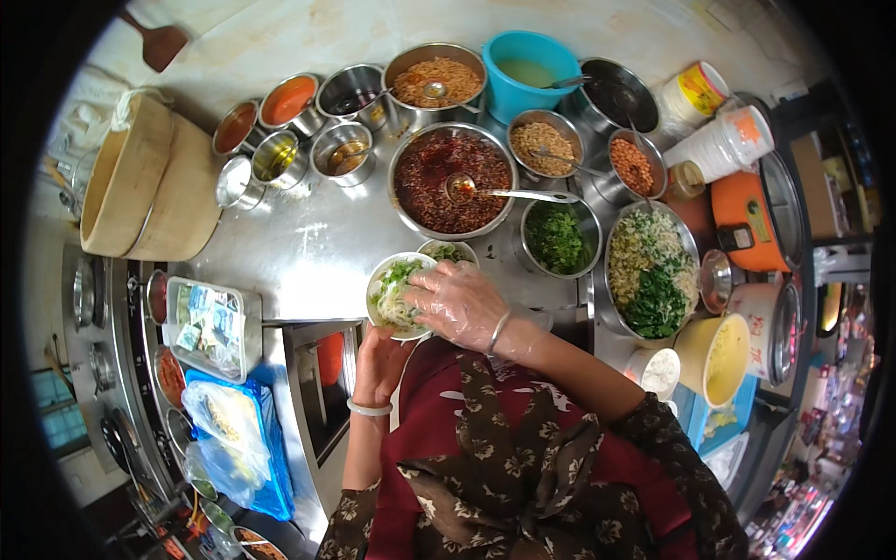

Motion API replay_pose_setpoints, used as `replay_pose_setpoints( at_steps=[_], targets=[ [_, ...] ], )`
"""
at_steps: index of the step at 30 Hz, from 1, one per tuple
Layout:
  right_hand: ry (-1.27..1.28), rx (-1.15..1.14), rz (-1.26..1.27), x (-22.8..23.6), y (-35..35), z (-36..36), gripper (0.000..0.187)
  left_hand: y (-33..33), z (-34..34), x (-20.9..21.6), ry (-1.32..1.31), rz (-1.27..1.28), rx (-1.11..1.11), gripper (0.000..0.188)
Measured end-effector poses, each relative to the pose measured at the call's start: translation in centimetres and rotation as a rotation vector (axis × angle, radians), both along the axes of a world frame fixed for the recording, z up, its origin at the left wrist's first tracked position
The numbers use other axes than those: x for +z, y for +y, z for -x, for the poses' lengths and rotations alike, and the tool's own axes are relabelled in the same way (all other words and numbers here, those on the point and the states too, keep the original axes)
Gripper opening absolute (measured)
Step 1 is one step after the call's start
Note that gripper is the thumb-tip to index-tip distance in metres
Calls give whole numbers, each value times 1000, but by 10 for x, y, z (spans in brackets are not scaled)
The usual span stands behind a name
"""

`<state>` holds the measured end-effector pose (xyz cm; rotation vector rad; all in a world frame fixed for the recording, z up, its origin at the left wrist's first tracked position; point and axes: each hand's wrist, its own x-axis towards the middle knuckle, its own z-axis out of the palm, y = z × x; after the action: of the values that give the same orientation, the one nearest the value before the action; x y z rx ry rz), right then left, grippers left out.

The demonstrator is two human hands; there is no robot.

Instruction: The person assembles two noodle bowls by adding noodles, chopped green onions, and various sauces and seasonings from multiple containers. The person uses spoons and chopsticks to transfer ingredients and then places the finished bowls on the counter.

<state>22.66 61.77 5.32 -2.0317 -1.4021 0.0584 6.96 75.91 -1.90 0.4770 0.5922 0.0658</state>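
My left hand [375,366] holds a white bowl [372,280] from its near side, fingers curled against the wall under the rim. In the bowl lie pale shreds that look like noodles, with chopped greens [399,274] on top. My right hand [464,306], in a clear plastic glove, reaches over the bowl's right side. Its fingers are bent together with the tips at the food; what they pinch, if anything, is hidden. Just behind that hand stands a second white bowl [473,250] with greens in it, partly covered by my fingers.
Beyond the bowls sits a wide steel bowl of red chili sauce [425,191] with a ladle. To its right are a bowl of chopped greens [560,238] and a large mixed-vegetable bowl [653,261]. A cash box [252,327] and wooden steamer [177,205] stand left.
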Motion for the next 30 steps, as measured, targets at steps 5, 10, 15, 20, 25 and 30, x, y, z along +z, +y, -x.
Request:
replay_pose_setpoints(
  at_steps=[5, 10, 15, 20, 25, 30],
  targets=[
    [181, -109, -154, -14, -50, -17, 26, -10, -9, 10, -13, 27, -15, 59],
    [889, -365, -164, -58, -98, -14, 18, -23, -9, 19, 2, 69, 78, 63],
    [1267, -458, -190, -118, -95, 0, 32, -32, 9, 22, 10, 103, 194, 64],
    [1474, -431, -252, -154, -53, 3, 32, -16, 35, 9, 185, 43, 304, 61],
    [1108, -510, 5, -158, -21, 3, 21, 32, 49, -20, 195, 62, 401, 59],
    [890, -588, 229, -158, 57, 0, 24, 108, 41, -55, 248, -39, 368, 54]
  ],
)
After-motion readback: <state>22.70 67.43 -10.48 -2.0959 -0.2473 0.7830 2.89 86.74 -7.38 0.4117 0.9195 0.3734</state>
